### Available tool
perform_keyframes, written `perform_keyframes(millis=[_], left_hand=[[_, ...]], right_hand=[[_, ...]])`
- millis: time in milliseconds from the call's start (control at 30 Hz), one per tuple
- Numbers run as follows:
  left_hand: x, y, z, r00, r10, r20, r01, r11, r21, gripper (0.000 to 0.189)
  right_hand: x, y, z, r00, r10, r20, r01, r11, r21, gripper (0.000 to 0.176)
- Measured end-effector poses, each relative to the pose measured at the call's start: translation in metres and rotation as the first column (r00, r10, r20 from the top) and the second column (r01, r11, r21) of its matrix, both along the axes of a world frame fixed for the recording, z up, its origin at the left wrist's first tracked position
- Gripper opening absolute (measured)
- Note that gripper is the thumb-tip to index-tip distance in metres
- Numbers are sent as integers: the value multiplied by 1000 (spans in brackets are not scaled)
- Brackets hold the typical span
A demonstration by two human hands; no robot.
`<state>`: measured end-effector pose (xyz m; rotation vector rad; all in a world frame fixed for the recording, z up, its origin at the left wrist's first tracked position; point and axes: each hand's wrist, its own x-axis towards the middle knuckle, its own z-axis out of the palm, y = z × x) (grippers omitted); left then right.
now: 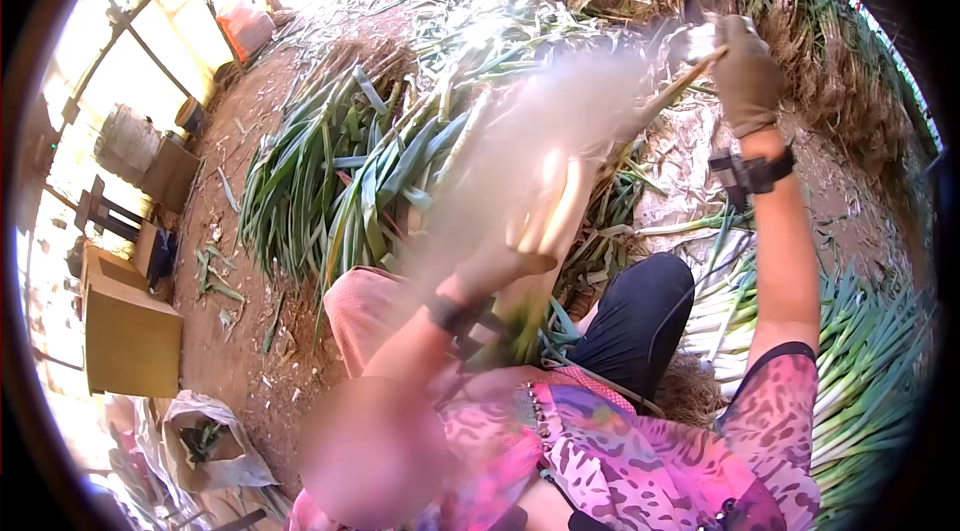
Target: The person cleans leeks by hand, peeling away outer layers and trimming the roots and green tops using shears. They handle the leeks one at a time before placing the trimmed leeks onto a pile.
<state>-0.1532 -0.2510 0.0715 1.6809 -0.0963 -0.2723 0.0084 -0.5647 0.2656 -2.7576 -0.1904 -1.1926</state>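
Just beside the leafy heap [325, 176], the pale stalks [567, 199] stand out in front of my lap with my left hand [500, 269] wrapped around them; a loose hold could let them splay or slip. My right hand [748, 76] is at the end of a thin brownish stalk [686, 84], though blur hides whether I grip it, and a hard tug could snap it. I can read no brand, label or writing.

Pale leek stalks [568, 199] slant in the left hand [502, 269], a brownish stalk [684, 87] in the right hand [748, 77].
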Motion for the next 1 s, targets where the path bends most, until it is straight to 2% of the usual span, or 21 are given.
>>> perform_keyframes(millis=[33, 100, 133, 167, 200, 233, 267, 300, 367, 400, 433, 467, 500, 600, 700, 733, 767, 800, 867, 933, 1000], left_hand=[[0, 6, -2, 1000, 5, -2, -5, 1000, -7, 54], [2, 19, -3, 1000, 14, -1, -14, 1000, -18, 57], [2, 27, -2, 1000, 19, -2, -19, 1000, -20, 58], [1, 33, 6, 1000, 27, 5, -27, 998, -50, 58], [0, 39, 21, 999, 34, 0, -34, 988, -150, 57], [-7, 45, 42, 999, 42, -13, -44, 958, -282, 57], [-12, 50, 60, 999, 49, -14, -51, 925, -378, 56], [-16, 54, 70, 997, 64, -46, -78, 898, -434, 57], [-24, 64, 92, 990, 91, -111, -137, 831, -539, 59], [-27, 63, 97, 988, 147, -43, -153, 920, -360, 61], [-27, 61, 100, 990, 141, -4, -137, 950, -280, 62], [-26, 58, 102, 991, 133, 34, -124, 973, -197, 64], [-22, 56, 98, 997, 79, 25, -72, 972, -226, 65], [-11, 67, 62, 997, -74, -9, 67, 948, -312, 64], [-8, 68, 51, 995, -100, -2, 96, 969, -229, 59], [-13, 67, 51, 994, -107, -14, 97, 943, -317, 58], [-19, 69, 49, 993, -113, -30, 91, 909, -406, 57], [-14, 82, 38, 983, -185, 9, 175, 910, -377, 56], [-17, 85, 29, 998, -60, 5, 60, 968, -246, 54], [-12, 85, 31, 1000, -12, 16, 14, 986, -164, 53], [-8, 80, 33, 999, -33, -6, 31, 984, -175, 53]], right_hand=[[4, -16, 6, 987, -101, -123, 101, 995, -6, 25], [5, -28, -25, 793, 10, -609, -11, 1000, 2, 30], [-15, -19, -54, 612, 193, -767, -260, 965, 35, 31], [-41, -3, -81, 376, 151, -914, -274, 961, 45, 25], [-49, -5, -129, 152, 259, -954, -613, 782, 115, 23], [-91, 23, -125, 72, 47, -996, -624, 781, -8, 25], [-105, 27, -152, 45, -31, -998, -704, 708, -54, 30], [-106, 35, -176, 31, -110, -993, -780, 619, -92, 36], [-88, 46, -169, 250, 124, -960, -624, 779, -62, 54], [-76, 56, -159, 386, 315, -867, -612, 791, 15, 69], [-63, 71, -141, 441, 596, -671, -641, 732, 230, 69], [-51, 90, -122, 400, 831, -387, -758, 538, 370, 70], [-40, 110, -102, 318, 888, -333, -785, 443, 432, 70], [-48, 176, -86, 128, 935, -331, -858, 271, 436, 58], [-17, 198, -112, 218, 949, -227, -950, 259, 173, 38], [-4, 188, -106, 285, 946, -157, -919, 316, 236, 30], [3, 168, -85, 382, 923, -39, -828, 361, 428, 24], [4, 145, -60, 481, 874, 66, -712, 346, 611, 21], [0, 113, -25, 583, 793, 179, -609, 280, 742, 28], [-13, 109, -20, 545, 818, 185, -759, 387, 524, 37], [-42, 124, -26, 455, 885, 100, -854, 401, 332, 33]])
